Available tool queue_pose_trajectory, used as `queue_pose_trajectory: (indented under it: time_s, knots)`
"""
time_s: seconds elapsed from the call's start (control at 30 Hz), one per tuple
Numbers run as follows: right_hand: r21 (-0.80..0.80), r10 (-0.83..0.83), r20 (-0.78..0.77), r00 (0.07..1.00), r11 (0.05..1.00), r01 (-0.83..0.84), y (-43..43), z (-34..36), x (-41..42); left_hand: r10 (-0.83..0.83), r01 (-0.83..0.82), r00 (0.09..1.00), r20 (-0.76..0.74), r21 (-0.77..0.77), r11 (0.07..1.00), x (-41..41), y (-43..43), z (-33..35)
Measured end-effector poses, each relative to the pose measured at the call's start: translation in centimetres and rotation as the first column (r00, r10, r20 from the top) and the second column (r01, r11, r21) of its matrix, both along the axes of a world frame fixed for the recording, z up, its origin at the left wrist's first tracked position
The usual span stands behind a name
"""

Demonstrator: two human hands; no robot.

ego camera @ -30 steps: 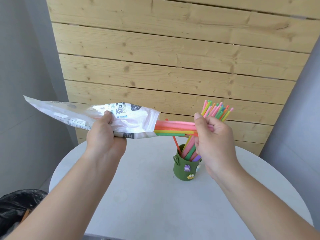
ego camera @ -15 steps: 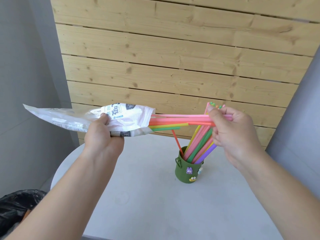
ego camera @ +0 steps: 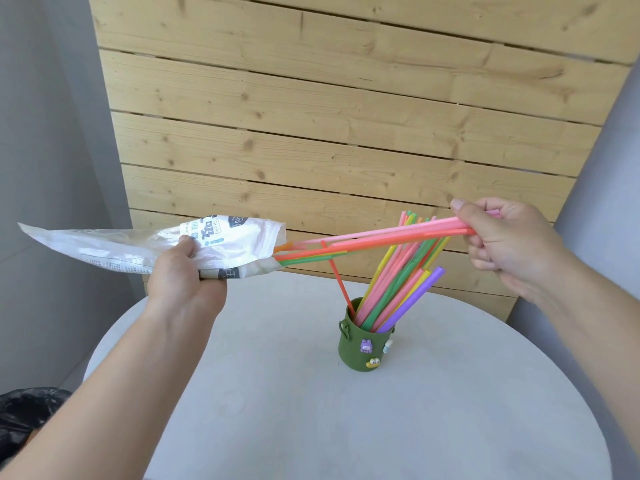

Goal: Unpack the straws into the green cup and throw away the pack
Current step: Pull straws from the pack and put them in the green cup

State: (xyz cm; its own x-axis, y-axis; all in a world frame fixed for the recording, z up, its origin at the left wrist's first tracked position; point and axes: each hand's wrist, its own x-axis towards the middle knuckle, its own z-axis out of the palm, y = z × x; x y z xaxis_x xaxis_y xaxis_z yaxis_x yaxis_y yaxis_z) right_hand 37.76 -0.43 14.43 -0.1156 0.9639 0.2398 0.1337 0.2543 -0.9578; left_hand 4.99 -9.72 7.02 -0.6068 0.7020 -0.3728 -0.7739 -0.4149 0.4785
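Observation:
My left hand (ego camera: pixel 185 277) grips a white plastic straw pack (ego camera: pixel 145 245), held roughly level above the table's left side with its open mouth facing right. My right hand (ego camera: pixel 509 242) pinches a bundle of pink, orange and green straws (ego camera: pixel 381 237) at their right ends. Most of their length is out of the pack; their left tips still sit in its mouth. Below them stands the green cup (ego camera: pixel 363 348) with small figures on its side. Several coloured straws (ego camera: pixel 398 289) lean to the right in it.
A round grey table (ego camera: pixel 277 410) carries the cup. A wooden plank wall (ego camera: pixel 346 116) rises behind it. A black bin bag (ego camera: pixel 24 414) shows at the lower left, beside the table edge. Grey walls flank both sides.
My right hand has drawn the straw bundle further right, out of the pack. The left hand has kept the pack in about the same place.

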Motion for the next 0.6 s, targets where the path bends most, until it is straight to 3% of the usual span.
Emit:
queue_pose_trajectory:
  time_s: [0.13,0.6]
  knots:
    - [0.023,-0.019,0.038,0.999,1.000,0.018,0.6,0.7,1.5,0.014,-0.014,1.000,-0.006,0.006,1.000,-0.2,0.0,-0.3]
    - [0.175,-0.081,0.407,0.910,0.984,0.010,1.5,4.8,4.3,-0.024,0.024,1.000,-0.017,-0.002,1.000,0.1,0.1,-1.0]
